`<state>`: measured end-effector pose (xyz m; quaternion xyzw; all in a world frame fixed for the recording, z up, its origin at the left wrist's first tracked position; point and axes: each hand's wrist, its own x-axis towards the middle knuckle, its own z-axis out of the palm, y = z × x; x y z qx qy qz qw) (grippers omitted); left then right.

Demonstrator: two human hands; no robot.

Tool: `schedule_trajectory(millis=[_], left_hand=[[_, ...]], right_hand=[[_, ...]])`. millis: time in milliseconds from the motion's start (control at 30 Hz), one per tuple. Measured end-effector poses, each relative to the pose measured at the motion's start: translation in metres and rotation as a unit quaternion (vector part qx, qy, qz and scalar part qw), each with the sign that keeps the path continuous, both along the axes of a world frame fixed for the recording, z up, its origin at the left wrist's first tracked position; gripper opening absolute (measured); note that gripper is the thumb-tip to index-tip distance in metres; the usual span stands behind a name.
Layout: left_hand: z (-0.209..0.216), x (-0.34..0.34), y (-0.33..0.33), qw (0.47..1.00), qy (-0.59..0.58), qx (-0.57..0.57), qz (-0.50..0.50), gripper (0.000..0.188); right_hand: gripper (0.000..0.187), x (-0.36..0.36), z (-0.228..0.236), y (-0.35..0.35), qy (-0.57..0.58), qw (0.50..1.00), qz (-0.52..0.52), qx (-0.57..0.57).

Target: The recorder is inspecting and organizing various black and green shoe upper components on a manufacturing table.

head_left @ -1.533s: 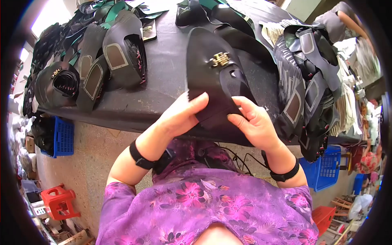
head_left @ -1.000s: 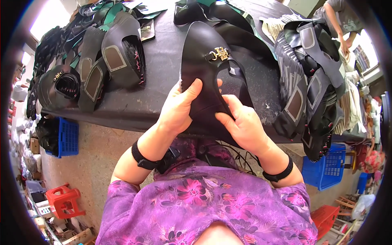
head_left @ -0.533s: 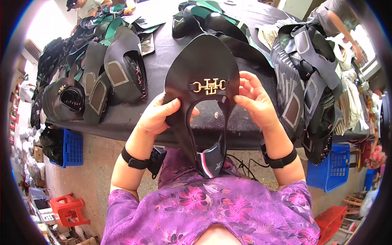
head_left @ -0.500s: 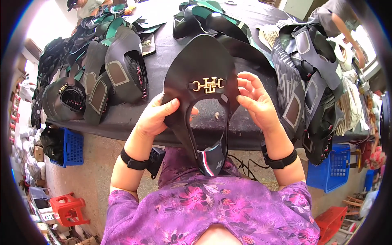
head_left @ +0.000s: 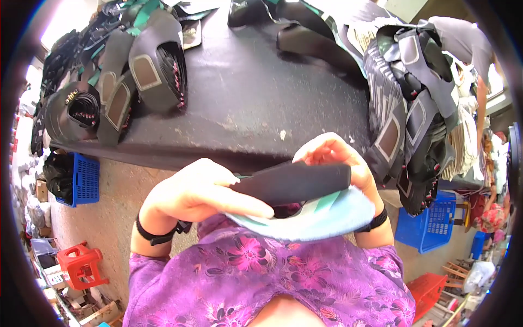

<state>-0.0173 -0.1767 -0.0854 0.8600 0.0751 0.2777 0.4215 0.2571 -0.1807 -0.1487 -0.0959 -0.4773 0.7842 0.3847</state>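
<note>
Between my hands, in front of my chest at the table's near edge, is a black shoe upper (head_left: 297,184). Its black band faces up, and pale blue and green lining shows along the side toward me. My left hand (head_left: 190,191) grips its left end, fingers laid along the black part. At the other end my right hand (head_left: 340,155) holds it with curled fingers, partly hidden behind the upper. The gold buckle on the upper is out of sight.
The black table (head_left: 234,103) spreads ahead. Stacked shoe uppers (head_left: 155,54) lie at left; more dark pieces (head_left: 406,103) are heaped at right. Blue crates (head_left: 87,180) stand below both sides. A red stool (head_left: 81,267) is lower left. A person in grey (head_left: 463,41) stands far right.
The upper has come down off the table side toward my chest and been tipped over, so its lining shows instead of the buckle. Both hands have moved nearer me with it.
</note>
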Motion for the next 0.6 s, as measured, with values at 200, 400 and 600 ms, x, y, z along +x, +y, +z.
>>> schedule_trajectory(millis=[200,400,600], left_hand=[[-0.002,0.007,-0.019,0.993,0.082,0.053,-0.064,0.037],[-0.006,0.011,-0.032,0.986,0.105,0.088,-0.093,0.04],[-0.005,0.019,-0.044,0.974,0.128,0.137,-0.13,0.04]], right_hand=[[0.064,0.005,-0.013,-0.001,-0.004,0.966,0.16,0.202],[0.037,0.001,-0.009,-0.016,-0.084,0.937,0.103,0.324],[0.021,0.0,0.01,-0.028,-0.267,0.92,0.13,0.257]])
